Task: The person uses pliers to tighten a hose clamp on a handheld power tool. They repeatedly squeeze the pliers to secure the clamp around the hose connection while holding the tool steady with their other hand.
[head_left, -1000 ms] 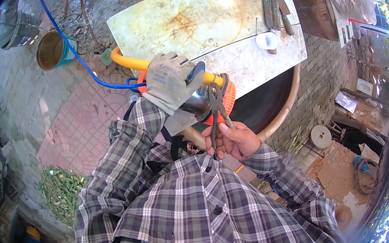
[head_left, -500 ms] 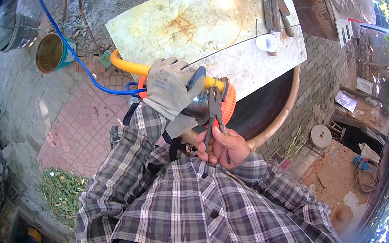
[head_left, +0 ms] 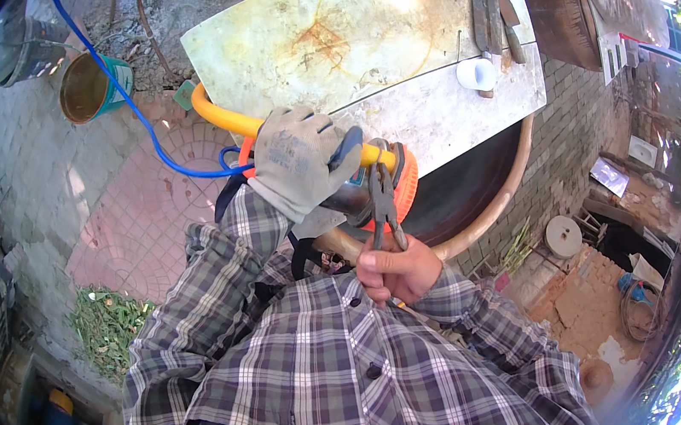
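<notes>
My left hand [head_left: 295, 160], in a grey work glove, is closed around a yellow hose [head_left: 230, 122] close to its end. In my bare right hand [head_left: 400, 271] is a pair of pliers [head_left: 382, 198], its handles gripped in the closed fingers. The jaws point away from me and reach the hose end by a dark fitting; whether they bite on it I cannot tell. Below the hose lies a dark-bodied device with an orange ribbed end [head_left: 407, 185], partly hidden by the glove and pliers. A blue cable [head_left: 140, 114] runs to it from the far left.
A stained pale board [head_left: 412, 40] covers part of a big dark tub [head_left: 528, 145] with a brown rim. On the board are a white cup [head_left: 475, 74] and several flat tools [head_left: 487, 17]. A bucket [head_left: 88, 89] stands far left; cut greens [head_left: 111, 329] lie near left.
The pliers' handles have come closer together as my right fingers closed further around them. The jaws sit slightly farther right on the hose end. My left hand keeps its hold.
</notes>
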The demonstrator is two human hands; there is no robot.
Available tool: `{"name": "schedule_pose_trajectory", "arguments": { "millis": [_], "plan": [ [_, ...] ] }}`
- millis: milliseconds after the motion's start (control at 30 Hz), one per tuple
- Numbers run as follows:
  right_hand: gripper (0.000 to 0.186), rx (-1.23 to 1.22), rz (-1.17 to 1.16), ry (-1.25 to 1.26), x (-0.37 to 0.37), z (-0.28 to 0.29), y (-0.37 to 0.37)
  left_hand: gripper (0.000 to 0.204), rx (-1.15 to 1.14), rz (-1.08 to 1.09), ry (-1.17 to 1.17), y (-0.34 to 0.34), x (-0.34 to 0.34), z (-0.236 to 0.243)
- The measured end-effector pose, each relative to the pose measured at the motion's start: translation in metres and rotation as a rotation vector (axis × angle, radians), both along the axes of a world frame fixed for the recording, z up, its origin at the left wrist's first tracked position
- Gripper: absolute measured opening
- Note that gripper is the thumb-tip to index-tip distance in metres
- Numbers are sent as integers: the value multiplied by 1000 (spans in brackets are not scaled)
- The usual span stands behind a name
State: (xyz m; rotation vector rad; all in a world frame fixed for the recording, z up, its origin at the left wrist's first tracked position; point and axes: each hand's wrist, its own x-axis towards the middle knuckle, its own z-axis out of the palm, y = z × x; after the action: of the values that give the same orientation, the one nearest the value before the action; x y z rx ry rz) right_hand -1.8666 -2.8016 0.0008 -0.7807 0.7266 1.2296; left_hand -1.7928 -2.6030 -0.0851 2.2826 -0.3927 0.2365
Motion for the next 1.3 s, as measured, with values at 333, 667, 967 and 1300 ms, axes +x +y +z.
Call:
{"name": "schedule_pose_trajectory", "arguments": {
  "millis": [333,667,967,1300],
  "plan": [
    [19,-250,377,45,40,26,-33,12,-34,-69,-23,-3,5,7],
    [22,-456,888,-121,101,43,-36,17,-4,-95,31,-3,3,2],
    [39,-433,669,-430,57,60,-46,23,56,-28,87,-2,19,1],
    [38,-396,84,-478,-35,-13,-12,39,138,-108,241,12,32,-30]
  ]
}}
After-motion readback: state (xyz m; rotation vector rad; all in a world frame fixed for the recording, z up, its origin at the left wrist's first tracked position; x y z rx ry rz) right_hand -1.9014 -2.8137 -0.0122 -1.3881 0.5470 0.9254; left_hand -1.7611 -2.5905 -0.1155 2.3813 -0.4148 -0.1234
